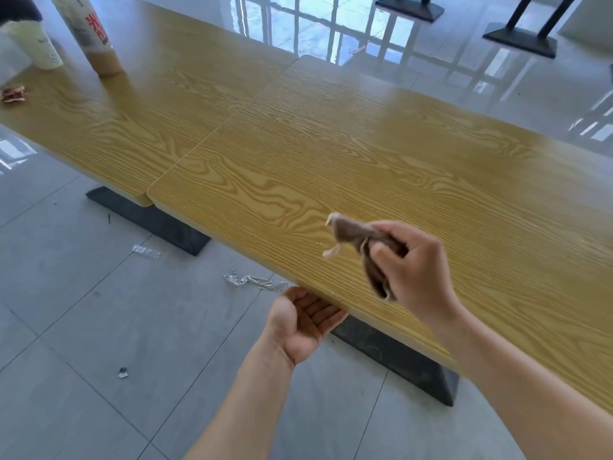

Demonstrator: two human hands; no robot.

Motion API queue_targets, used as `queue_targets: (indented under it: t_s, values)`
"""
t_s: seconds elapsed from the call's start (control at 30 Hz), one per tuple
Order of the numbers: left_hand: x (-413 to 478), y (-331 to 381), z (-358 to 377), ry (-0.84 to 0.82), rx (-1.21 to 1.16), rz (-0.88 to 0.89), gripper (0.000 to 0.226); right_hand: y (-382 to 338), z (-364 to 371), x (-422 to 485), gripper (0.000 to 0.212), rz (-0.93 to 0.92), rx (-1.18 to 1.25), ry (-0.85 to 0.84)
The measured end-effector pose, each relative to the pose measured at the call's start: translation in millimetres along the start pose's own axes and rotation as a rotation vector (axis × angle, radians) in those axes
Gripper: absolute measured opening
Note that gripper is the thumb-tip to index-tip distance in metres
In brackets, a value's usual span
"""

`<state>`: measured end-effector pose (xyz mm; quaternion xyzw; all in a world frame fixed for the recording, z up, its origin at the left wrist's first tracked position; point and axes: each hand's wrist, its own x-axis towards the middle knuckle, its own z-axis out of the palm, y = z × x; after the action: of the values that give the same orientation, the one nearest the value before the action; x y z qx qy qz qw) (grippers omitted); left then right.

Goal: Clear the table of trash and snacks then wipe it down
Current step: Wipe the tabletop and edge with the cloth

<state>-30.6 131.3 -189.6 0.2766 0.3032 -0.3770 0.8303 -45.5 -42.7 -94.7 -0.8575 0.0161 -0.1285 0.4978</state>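
Note:
My right hand grips a crumpled brown cloth just above the near edge of the yellow wood-grain table. Palm up, my left hand is cupped below that table edge, fingers relaxed, holding nothing. A few pale crumbs lie on the table by the cloth. On the adjoining table at the far left stand a tall drink cup with red print, a smaller pale cup and a crumpled snack wrapper.
Litter lies on the grey tiled floor: a clear wrapper, a white tangled scrap and a small bit. Black table bases stand under the tables. More table bases stand at the far right.

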Motion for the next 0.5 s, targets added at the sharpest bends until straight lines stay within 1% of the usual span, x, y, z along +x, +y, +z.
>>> queue_targets:
  t_s: [0.07, 0.1, 0.17, 0.23, 0.3, 0.37, 0.5]
  values:
    - [1, 0, -2, 0.006, -0.002, -0.021, 0.042, 5, -10, 26, 0.023, 0.035, -0.020, 0.115]
    - [1, 0, -2, 0.001, -0.012, -0.024, 0.042, 10, -12, 40, 0.022, 0.065, -0.052, 0.140]
    - [1, 0, -3, -0.003, -0.022, -0.032, 0.042, 25, -6, 67, 0.020, 0.142, -0.117, 0.135]
    - [2, 2, -3, 0.003, -0.023, -0.031, 0.041, 37, 9, 87, 0.016, 0.147, -0.235, 0.093]
    - [2, 5, -4, 0.003, -0.036, -0.027, 0.040, 43, 30, 92, 0.016, 0.014, -0.428, 0.034]
    - [1, 8, -4, 0.003, -0.034, -0.016, 0.040, 39, 47, 86, 0.016, -0.124, -0.515, -0.066]
    - [-2, 8, -4, 0.001, -0.027, 0.001, 0.038, 22, 57, 48, 0.022, -0.296, -0.422, -0.292]
